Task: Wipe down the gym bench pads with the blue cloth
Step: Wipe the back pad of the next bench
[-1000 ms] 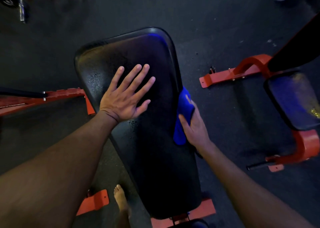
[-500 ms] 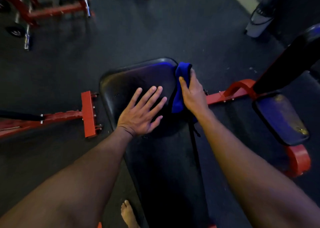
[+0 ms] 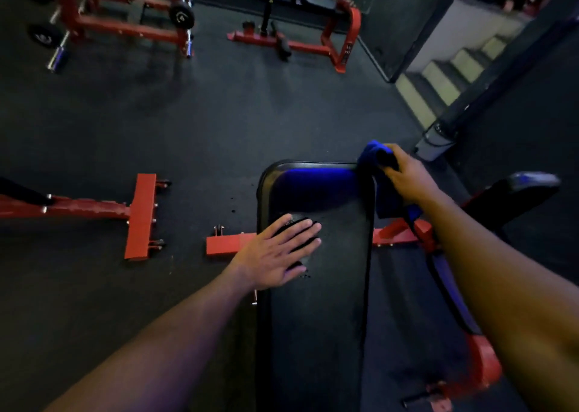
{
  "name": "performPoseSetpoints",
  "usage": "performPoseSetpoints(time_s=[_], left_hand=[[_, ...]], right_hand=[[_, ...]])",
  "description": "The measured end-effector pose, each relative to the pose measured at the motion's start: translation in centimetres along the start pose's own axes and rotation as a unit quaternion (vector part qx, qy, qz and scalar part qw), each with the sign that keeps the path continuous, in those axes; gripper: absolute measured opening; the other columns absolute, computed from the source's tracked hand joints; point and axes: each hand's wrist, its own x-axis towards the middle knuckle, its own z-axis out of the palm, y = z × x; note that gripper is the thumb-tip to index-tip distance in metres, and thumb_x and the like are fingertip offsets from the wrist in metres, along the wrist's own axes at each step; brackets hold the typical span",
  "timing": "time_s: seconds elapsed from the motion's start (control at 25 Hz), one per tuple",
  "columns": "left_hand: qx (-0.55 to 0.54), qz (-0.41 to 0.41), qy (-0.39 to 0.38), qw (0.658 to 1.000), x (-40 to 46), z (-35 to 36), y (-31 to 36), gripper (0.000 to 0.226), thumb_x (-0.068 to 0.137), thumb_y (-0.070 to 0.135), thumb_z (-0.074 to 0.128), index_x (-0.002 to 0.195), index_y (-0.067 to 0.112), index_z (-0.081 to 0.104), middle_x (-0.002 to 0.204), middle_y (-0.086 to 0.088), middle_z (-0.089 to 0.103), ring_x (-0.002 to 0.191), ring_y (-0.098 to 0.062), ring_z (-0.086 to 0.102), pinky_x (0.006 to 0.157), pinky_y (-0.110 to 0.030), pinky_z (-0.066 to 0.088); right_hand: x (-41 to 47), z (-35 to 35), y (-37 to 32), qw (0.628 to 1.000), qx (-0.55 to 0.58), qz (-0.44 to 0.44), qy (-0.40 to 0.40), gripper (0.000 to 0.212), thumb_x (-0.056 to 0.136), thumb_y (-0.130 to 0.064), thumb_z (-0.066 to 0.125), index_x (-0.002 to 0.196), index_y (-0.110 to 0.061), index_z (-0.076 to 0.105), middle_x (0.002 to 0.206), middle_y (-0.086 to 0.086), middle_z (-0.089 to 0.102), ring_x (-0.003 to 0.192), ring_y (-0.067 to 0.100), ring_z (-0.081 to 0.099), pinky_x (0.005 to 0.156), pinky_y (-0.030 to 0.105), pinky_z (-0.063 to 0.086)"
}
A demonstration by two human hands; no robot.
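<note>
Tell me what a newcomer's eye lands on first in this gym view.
First, the blue cloth, gripped by the right hand at the far right corner of the black bench pad. Next, the left hand lying flat on the pad's left side. Red equipment frames stand out on the dark floor to the left.

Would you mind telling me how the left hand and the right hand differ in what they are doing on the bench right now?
The left hand lies flat with straight fingers on top of the bench pad, holding nothing; the right hand is curled around the blue cloth. The left hand sits near the pad's left edge, while the right hand is at its far right corner, where the cloth hangs down the side. Both are bare and at the same pad.
</note>
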Motion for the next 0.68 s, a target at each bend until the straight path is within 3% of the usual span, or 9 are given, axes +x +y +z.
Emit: performPoseSetpoints(time_s=[0.12, 0.2, 0.32, 0.48, 0.6, 0.68], left_hand=[[-0.038, -0.002, 0.032, 0.999, 0.1, 0.7, 0.0, 0.06, 0.104, 0.048, 0.042, 0.155, 0.017, 0.042, 0.167, -0.008, 0.027, 0.156, -0.023, 0.021, 0.127, -0.049, 0.011], [-0.068, 0.01, 0.052, 0.996, -0.5, 1.6, -0.6, 0.059, 0.099, 0.044, 0.048, 0.151, 0.016, 0.049, 0.165, -0.008, 0.031, 0.155, -0.023, 0.025, 0.127, -0.048, 0.014], [-0.086, 0.026, 0.062, 0.994, -0.4, 2.4, -1.2, 0.063, 0.09, 0.039, 0.053, 0.149, 0.015, 0.053, 0.163, -0.008, 0.035, 0.153, -0.022, 0.028, 0.127, -0.048, 0.016], [-0.093, 0.021, 0.056, 0.994, -0.2, 2.0, -1.1, 0.068, 0.084, 0.035, 0.055, 0.15, 0.015, 0.051, 0.163, -0.007, 0.036, 0.152, -0.021, 0.032, 0.127, -0.046, 0.015], [-0.089, 0.019, 0.052, 0.994, 0.0, 1.8, -1.2, 0.069, 0.083, 0.035, 0.056, 0.149, 0.017, 0.053, 0.162, -0.005, 0.037, 0.151, -0.02, 0.033, 0.126, -0.046, 0.017], [-0.087, 0.018, 0.057, 0.994, 0.0, 1.8, -1.1, 0.069, 0.083, 0.035, 0.056, 0.149, 0.017, 0.053, 0.162, -0.005, 0.037, 0.152, -0.021, 0.032, 0.125, -0.047, 0.019]], right_hand=[[2.9, 1.9, -2.1, 0.994, 0.041, 0.046, -0.092, 0.044, 0.098, -0.032, 0.056, 0.141, -0.031, 0.05, 0.137, 0.003, 0.057, 0.124, 0.022, 0.053, 0.096, 0.027, 0.037], [3.6, 2.6, -3.6, 0.995, 0.006, 0.015, -0.098, 0.049, 0.096, -0.035, 0.054, 0.144, -0.029, 0.048, 0.144, 0.0, 0.052, 0.129, 0.021, 0.049, 0.106, 0.03, 0.035], [3.8, 4.8, -9.6, 0.979, -0.103, -0.138, -0.108, 0.061, 0.087, -0.042, 0.035, 0.141, -0.019, 0.05, 0.147, 0.005, 0.051, 0.131, 0.026, 0.048, 0.109, 0.036, 0.034], [3.3, 8.7, -17.1, 0.913, -0.169, -0.349, -0.125, 0.054, 0.085, -0.046, 0.026, 0.128, -0.026, 0.052, 0.126, -0.003, 0.061, 0.105, 0.025, 0.056, 0.089, 0.038, 0.043], [4.3, 7.2, -12.9, 0.91, -0.158, -0.365, -0.114, 0.05, 0.089, -0.04, 0.038, 0.135, -0.023, 0.051, 0.128, -0.003, 0.061, 0.109, 0.021, 0.056, 0.091, 0.033, 0.041], [4.8, 5.0, -6.8, 0.939, -0.15, -0.3, -0.073, 0.055, 0.09, -0.045, 0.038, 0.134, -0.017, 0.054, 0.129, 0.002, 0.062, 0.114, 0.026, 0.059, 0.095, 0.034, 0.043]])
